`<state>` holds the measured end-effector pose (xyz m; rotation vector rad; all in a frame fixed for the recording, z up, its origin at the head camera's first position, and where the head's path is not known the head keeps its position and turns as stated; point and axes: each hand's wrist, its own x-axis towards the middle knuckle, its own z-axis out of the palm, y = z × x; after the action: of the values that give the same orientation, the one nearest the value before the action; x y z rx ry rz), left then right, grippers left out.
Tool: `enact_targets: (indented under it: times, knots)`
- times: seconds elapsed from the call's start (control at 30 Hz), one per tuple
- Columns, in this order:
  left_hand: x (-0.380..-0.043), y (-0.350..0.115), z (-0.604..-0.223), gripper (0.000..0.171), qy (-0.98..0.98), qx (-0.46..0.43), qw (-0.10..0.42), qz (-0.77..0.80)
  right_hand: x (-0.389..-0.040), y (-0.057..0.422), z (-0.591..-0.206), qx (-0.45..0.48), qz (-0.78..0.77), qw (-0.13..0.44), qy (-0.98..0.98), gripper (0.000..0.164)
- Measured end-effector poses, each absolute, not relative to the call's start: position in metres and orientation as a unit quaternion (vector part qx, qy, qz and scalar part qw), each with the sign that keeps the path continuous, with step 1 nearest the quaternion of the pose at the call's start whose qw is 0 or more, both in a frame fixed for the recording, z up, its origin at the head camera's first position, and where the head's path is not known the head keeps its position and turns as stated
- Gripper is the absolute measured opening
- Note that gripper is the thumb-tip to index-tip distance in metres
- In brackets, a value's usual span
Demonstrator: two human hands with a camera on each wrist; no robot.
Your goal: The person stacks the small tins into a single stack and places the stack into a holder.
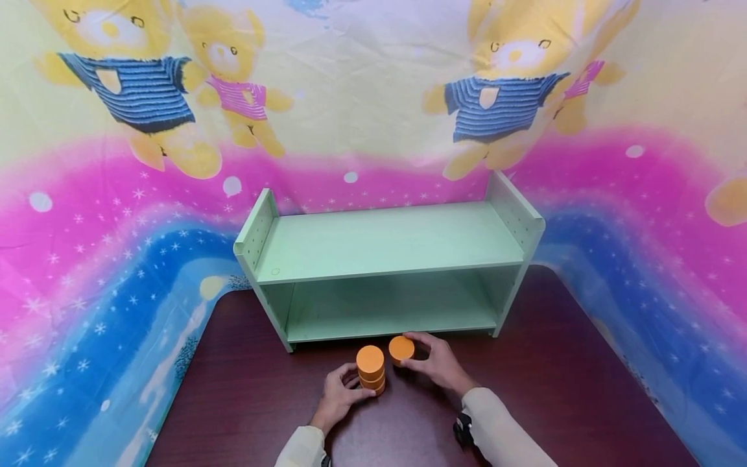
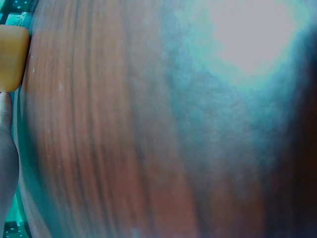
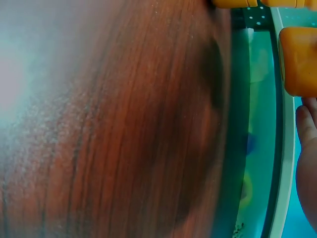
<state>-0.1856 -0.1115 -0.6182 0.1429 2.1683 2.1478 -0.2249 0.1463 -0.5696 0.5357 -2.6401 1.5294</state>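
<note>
Near the front of the shelf, a stack of round orange blocks (image 1: 370,363) stands on the dark table. My left hand (image 1: 341,394) grips it from the left, thumb at its near side and fingers behind. To the right, my right hand (image 1: 438,363) holds a single orange round block (image 1: 401,348) between thumb and fingers, just beside the stack. In the right wrist view this block (image 3: 299,62) shows at the right edge above my thumb, with part of the stack (image 3: 235,3) at the top. An orange block (image 2: 12,57) is cut off at the left wrist view's left edge.
A pale green two-level shelf (image 1: 391,240) stands at the back of the dark red-brown table (image 1: 245,389), right behind the blocks. Behind it hangs a colourful cloth (image 1: 362,97) printed with teddy bears, which also runs along both sides of the table.
</note>
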Motion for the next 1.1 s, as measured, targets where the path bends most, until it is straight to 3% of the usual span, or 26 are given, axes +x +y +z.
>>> enact_targets:
  times: [1.1]
  knots:
    - [-0.185, -0.112, -0.618, 0.058, 0.724, 0.057, 0.032, 0.687, -0.228, 0.141, -0.537, 0.225, 0.501, 0.037, -0.835, 0.058]
